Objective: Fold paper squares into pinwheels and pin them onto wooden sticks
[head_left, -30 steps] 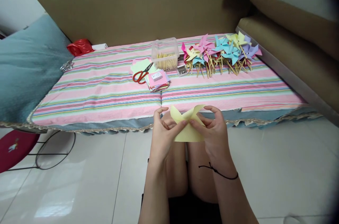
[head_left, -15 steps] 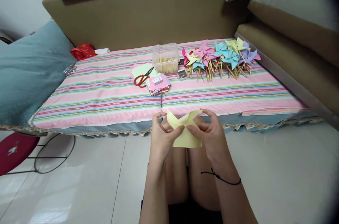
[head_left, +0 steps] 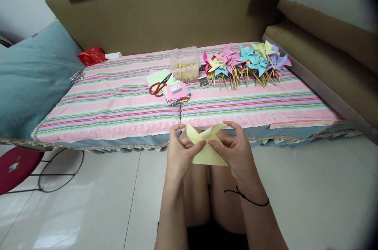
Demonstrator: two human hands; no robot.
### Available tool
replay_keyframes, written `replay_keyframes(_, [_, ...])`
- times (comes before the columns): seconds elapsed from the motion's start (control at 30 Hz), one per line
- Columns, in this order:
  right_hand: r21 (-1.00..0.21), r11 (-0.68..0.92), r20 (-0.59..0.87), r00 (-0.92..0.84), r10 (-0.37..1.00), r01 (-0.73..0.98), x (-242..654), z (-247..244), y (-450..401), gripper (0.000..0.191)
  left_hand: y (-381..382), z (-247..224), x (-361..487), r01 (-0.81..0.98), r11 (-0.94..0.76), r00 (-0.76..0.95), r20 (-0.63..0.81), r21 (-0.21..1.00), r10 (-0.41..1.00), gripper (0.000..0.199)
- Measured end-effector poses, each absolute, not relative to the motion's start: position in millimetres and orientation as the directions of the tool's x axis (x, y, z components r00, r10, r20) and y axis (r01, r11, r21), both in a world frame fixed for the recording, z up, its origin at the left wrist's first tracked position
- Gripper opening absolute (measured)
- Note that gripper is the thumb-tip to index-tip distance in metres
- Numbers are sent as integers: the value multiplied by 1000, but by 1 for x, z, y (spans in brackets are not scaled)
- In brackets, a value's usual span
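A yellow paper sheet (head_left: 209, 154) is held above the knees, its two upper corners curling up and outward. My left hand (head_left: 183, 148) pinches it near the middle with the thumb on the near face. From the other side my right hand (head_left: 232, 145) grips it the same way, thumb close to the left thumb. The fingers behind the paper are partly hidden. Beyond the hands, red-handled scissors (head_left: 158, 86) lie beside a stack of coloured paper squares (head_left: 178, 96) with a small box (head_left: 176, 89) on top.
A clear container (head_left: 185, 61) of wooden sticks stands on the striped cloth (head_left: 118, 114). Several finished paper pinwheels (head_left: 256, 63) lie to its right. A red plastic bag (head_left: 93, 56) is at the back left, and a red stool (head_left: 22, 167) at the lower left.
The paper's lower right corner now shows farther out to the right, and its upper right flap has shifted slightly. Both hands keep almost the same place and grip.
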State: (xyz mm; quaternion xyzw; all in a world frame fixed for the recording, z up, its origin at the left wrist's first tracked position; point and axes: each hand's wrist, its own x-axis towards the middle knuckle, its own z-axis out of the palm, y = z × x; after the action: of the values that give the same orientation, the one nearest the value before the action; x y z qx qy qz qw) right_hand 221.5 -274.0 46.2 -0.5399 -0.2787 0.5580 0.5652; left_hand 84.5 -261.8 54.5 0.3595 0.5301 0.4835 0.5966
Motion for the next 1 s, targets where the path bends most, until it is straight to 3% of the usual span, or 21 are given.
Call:
replay_keyframes(0.83, [-942,-193,-249,189,950,-274,225,44,-277,76,-263,54,86,-180,256,9,-259,950,966,67])
replay_keyframes(1.0, [-940,-128,-207,231,950,-317,228,42,-277,78,-262,52,85,-221,250,-74,-271,943,960,69])
